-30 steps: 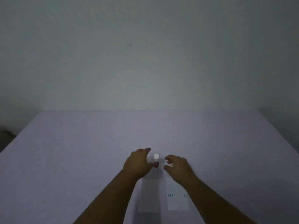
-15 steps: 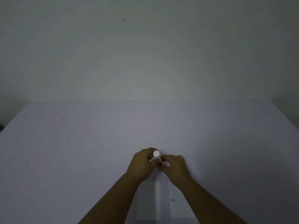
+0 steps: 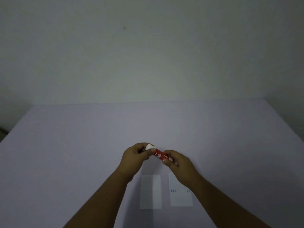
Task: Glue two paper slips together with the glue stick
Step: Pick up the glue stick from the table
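A red glue stick (image 3: 159,155) with a white cap (image 3: 150,147) is held tilted above the table between both hands. My left hand (image 3: 135,157) grips the capped end, thumb and fingers closed round the cap. My right hand (image 3: 178,163) pinches the red body at its lower end. Two white paper slips lie flat side by side below the hands: a plain one (image 3: 151,191) on the left and one with small blue marks (image 3: 180,193) on the right, partly under my right forearm.
The pale lilac table (image 3: 82,153) stretches wide on both sides and ends at a plain grey-white wall (image 3: 148,55). Its left edge runs diagonally at the frame's left, with a dark object just beyond it.
The glue stick stood upright on the table between two open hands; both hands closed on it, lifted it and tipped it sideways, cap to the left.
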Tool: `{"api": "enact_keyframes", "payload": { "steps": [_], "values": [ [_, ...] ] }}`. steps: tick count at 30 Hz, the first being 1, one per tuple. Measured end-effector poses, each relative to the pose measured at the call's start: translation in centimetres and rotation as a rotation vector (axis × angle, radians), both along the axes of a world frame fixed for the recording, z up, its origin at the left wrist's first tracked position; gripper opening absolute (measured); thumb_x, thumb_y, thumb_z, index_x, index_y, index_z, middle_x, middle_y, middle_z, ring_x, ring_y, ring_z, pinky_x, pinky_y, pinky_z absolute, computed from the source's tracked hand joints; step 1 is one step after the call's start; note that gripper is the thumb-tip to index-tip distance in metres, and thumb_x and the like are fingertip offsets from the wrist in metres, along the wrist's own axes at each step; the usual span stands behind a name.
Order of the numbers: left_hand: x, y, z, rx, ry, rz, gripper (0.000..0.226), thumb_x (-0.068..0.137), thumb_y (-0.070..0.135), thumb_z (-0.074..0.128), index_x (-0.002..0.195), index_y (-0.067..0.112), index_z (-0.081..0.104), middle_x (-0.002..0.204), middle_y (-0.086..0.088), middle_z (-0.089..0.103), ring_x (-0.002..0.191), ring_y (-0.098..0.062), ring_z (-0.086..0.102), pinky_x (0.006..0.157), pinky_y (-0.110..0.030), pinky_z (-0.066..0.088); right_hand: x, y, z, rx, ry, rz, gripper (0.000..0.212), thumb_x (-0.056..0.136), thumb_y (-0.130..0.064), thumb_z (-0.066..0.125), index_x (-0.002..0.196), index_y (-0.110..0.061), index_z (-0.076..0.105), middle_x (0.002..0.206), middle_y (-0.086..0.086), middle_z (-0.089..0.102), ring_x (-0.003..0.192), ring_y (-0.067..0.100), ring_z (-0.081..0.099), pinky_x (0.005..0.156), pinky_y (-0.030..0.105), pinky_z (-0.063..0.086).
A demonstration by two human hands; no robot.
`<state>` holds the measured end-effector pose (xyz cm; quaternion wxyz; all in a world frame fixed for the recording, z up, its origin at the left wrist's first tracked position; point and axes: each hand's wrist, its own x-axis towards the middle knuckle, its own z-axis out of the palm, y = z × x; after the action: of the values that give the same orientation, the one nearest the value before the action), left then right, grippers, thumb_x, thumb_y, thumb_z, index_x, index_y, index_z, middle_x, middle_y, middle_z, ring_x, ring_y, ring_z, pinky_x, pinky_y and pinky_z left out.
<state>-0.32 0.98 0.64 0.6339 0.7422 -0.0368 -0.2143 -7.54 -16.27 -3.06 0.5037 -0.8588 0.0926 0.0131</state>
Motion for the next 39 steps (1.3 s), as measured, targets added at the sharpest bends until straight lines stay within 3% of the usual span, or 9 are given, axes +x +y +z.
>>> {"api": "enact_keyframes", "payload": {
  "steps": [6, 11, 13, 17, 19, 23, 30, 34, 39],
  "values": [
    [-1.3, 0.2, 1.5, -0.038, -0.027, 0.060, 0.016, 0.079, 0.029, 0.074, 0.089, 0.015, 0.074, 0.086, -0.003, 0.074, 0.080, -0.016, 0.066, 0.071, -0.025, 0.052, -1.3, 0.6, 1.4, -0.039, -0.068, -0.041, 0.027, 0.089, -0.040, 0.052, 0.114, -0.034, 0.056, 0.098, -0.015, 0.058, 0.091, 0.005, 0.055, 0.082, 0.028, 0.047],
    [-2.0, -0.1, 2.6, 0.016, -0.029, 0.155, 0.031, 0.078, 0.036, 0.074, 0.062, 0.014, 0.059, 0.062, 0.000, 0.059, 0.062, -0.015, 0.054, 0.062, -0.026, 0.047, -2.1, 0.8, 2.3, -0.122, -0.138, -0.037, 0.028, 0.089, -0.037, 0.053, 0.116, -0.031, 0.055, 0.097, -0.013, 0.054, 0.094, 0.006, 0.049, 0.081, 0.023, 0.040],
    [-2.1, 0.1, 2.9, 0.009, 0.030, 0.109, 0.029, 0.080, 0.035, 0.072, 0.066, 0.014, 0.057, 0.068, -0.001, 0.059, 0.066, -0.016, 0.055, 0.063, -0.027, 0.047, -2.4, 0.8, 2.5, -0.136, -0.144, -0.029, 0.027, 0.088, -0.035, 0.055, 0.115, -0.030, 0.056, 0.096, -0.014, 0.052, 0.094, 0.006, 0.048, 0.081, 0.023, 0.038],
    [-2.2, 1.1, 3.6, -0.101, 0.086, -0.089, 0.018, 0.087, 0.023, 0.065, 0.102, 0.013, 0.067, 0.091, -0.007, 0.064, 0.078, -0.018, 0.059, 0.067, -0.024, 0.052, -2.7, 0.6, 2.8, -0.123, -0.104, -0.021, 0.027, 0.088, -0.035, 0.055, 0.114, -0.032, 0.056, 0.098, -0.011, 0.054, 0.095, 0.008, 0.050, 0.084, 0.026, 0.041],
    [-2.2, 1.2, 3.7, -0.047, 0.007, -0.077, 0.013, 0.087, 0.022, 0.065, 0.092, 0.012, 0.071, 0.083, -0.004, 0.067, 0.074, -0.017, 0.061, 0.063, -0.021, 0.052, -2.8, 0.7, 2.9, -0.121, -0.116, -0.022, 0.026, 0.088, -0.035, 0.055, 0.113, -0.033, 0.056, 0.095, -0.015, 0.053, 0.094, 0.007, 0.049, 0.082, 0.025, 0.040],
    [-2.2, 0.7, 4.0, 0.089, -0.068, 0.024, 0.033, 0.080, 0.039, 0.071, 0.072, 0.008, 0.066, 0.063, -0.001, 0.065, 0.056, -0.011, 0.059, 0.053, -0.019, 0.051, -3.0, 1.0, 3.2, -0.140, -0.161, -0.048, 0.025, 0.087, -0.036, 0.056, 0.112, -0.035, 0.055, 0.092, -0.025, 0.048, 0.092, -0.001, 0.046, 0.080, 0.020, 0.038],
    [-2.0, 0.5, 4.6, 0.007, -0.028, -0.028, 0.014, 0.088, 0.024, 0.065, 0.092, 0.010, 0.065, 0.079, -0.009, 0.067, 0.069, -0.018, 0.064, 0.061, -0.026, 0.054, -3.0, 0.7, 3.3, -0.125, -0.147, -0.099, 0.027, 0.086, -0.038, 0.058, 0.113, -0.033, 0.055, 0.097, -0.015, 0.053, 0.094, 0.006, 0.050, 0.083, 0.024, 0.042],
    [-1.7, 0.1, 4.4, 0.092, -0.005, 0.021, 0.029, 0.085, 0.034, 0.068, 0.079, 0.006, 0.063, 0.067, -0.007, 0.067, 0.055, -0.013, 0.061, 0.052, -0.021, 0.050, -3.1, 0.5, 3.0, -0.172, -0.194, -0.111, 0.027, 0.086, -0.034, 0.060, 0.112, -0.032, 0.055, 0.093, -0.030, 0.044, 0.096, 0.004, 0.048, 0.082, 0.020, 0.038],
    [-1.0, -0.6, 4.0, 0.125, 0.113, 0.080, 0.041, 0.084, 0.046, 0.064, 0.077, 0.006, 0.065, 0.050, 0.000, 0.062, 0.038, -0.007, 0.053, 0.042, -0.018, 0.045, -2.9, 0.3, 2.5, -0.174, -0.211, -0.168, 0.027, 0.085, -0.034, 0.062, 0.111, -0.031, 0.056, 0.098, -0.019, 0.051, 0.096, 0.004, 0.048, 0.081, 0.015, 0.037]
  ]
}}
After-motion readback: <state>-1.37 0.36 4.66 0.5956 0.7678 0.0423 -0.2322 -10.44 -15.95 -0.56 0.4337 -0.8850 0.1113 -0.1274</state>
